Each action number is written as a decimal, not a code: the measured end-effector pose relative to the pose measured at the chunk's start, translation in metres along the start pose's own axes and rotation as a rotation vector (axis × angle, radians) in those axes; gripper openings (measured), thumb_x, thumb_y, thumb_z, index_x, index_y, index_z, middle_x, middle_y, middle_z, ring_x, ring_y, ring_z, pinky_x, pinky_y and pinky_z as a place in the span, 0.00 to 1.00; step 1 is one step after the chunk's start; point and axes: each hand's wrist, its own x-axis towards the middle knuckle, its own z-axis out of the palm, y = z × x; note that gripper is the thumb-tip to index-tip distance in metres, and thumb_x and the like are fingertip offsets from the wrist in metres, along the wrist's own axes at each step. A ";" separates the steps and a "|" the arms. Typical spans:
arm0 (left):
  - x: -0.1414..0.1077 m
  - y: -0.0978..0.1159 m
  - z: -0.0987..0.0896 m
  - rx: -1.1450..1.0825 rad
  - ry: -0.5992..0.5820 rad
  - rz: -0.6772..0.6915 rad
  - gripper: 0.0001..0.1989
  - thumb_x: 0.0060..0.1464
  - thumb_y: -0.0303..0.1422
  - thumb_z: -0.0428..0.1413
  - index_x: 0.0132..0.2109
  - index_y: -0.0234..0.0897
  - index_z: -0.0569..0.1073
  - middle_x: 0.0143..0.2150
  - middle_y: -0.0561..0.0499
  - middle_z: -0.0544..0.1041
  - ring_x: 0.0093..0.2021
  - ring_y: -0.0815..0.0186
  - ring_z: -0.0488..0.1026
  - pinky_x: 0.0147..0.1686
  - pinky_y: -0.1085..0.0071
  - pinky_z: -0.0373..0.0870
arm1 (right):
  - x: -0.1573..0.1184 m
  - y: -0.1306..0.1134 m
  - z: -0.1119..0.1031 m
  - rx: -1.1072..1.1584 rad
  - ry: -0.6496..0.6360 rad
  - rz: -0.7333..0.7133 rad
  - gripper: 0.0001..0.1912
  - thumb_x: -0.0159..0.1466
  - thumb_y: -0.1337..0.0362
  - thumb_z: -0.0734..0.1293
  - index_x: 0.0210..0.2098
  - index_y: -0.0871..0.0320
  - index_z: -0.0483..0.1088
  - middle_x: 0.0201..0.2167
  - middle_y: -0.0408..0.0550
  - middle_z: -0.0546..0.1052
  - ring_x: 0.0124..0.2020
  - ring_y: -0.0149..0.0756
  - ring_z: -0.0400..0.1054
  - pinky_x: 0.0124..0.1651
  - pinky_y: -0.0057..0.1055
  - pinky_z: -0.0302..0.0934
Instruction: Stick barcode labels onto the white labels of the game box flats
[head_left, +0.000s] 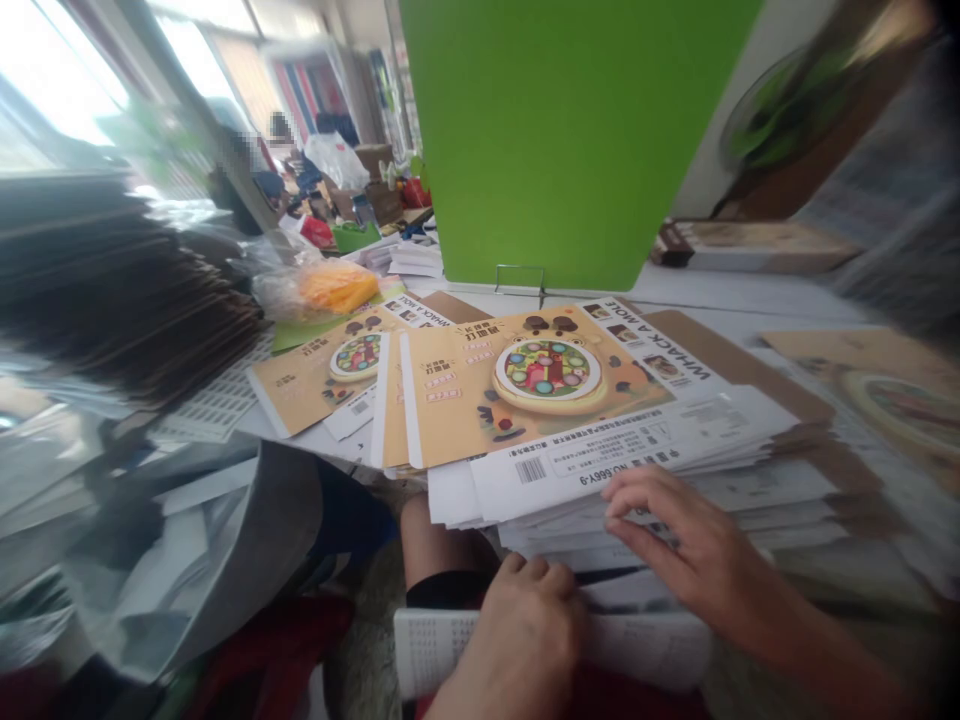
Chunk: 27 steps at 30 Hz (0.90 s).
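Note:
My left hand (pixel 529 625) is curled over a white sheet (pixel 439 645) with rows of small print, low in front of my lap. My right hand (pixel 686 535) hovers at the front edge of a stack of flat printed cartons. Its fingers are bent, with a gap between thumb and forefinger, and nothing shows between them. The top carton (pixel 457 400) is tan and white, with a round game picture and "WHACK A MOLE" lettering. Whether the right fingertips touch the cartons I cannot tell.
More flat cartons (pixel 300 385) lie at the left of the table. Behind the stack stands a green board (pixel 555 140) with a metal clip. A tall cardboard pile (pixel 127 290) rises at far left, above a grey bin (pixel 277 540) with paper scraps. An orange bag (pixel 337 288) lies behind.

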 end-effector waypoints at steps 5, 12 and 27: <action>0.003 0.002 0.005 0.148 0.242 0.092 0.10 0.51 0.21 0.56 0.25 0.36 0.68 0.26 0.55 0.69 0.29 0.64 0.66 0.57 0.49 0.58 | 0.067 0.008 0.000 0.162 -0.314 0.125 0.12 0.70 0.57 0.59 0.33 0.56 0.64 0.40 0.47 0.68 0.42 0.35 0.64 0.46 0.33 0.60; 0.012 -0.001 0.006 0.196 0.359 0.123 0.12 0.53 0.22 0.54 0.23 0.36 0.66 0.23 0.53 0.67 0.25 0.64 0.63 0.41 0.58 0.67 | 0.112 0.021 0.012 0.158 -0.607 0.192 0.13 0.65 0.55 0.61 0.30 0.58 0.64 0.36 0.46 0.66 0.37 0.34 0.62 0.42 0.33 0.57; 0.022 -0.007 0.009 0.224 0.265 0.122 0.12 0.55 0.22 0.52 0.24 0.37 0.68 0.24 0.54 0.67 0.26 0.65 0.65 0.60 0.44 0.56 | 0.117 0.024 0.015 0.097 -0.649 0.146 0.13 0.65 0.56 0.61 0.31 0.59 0.67 0.36 0.46 0.68 0.37 0.35 0.64 0.41 0.32 0.58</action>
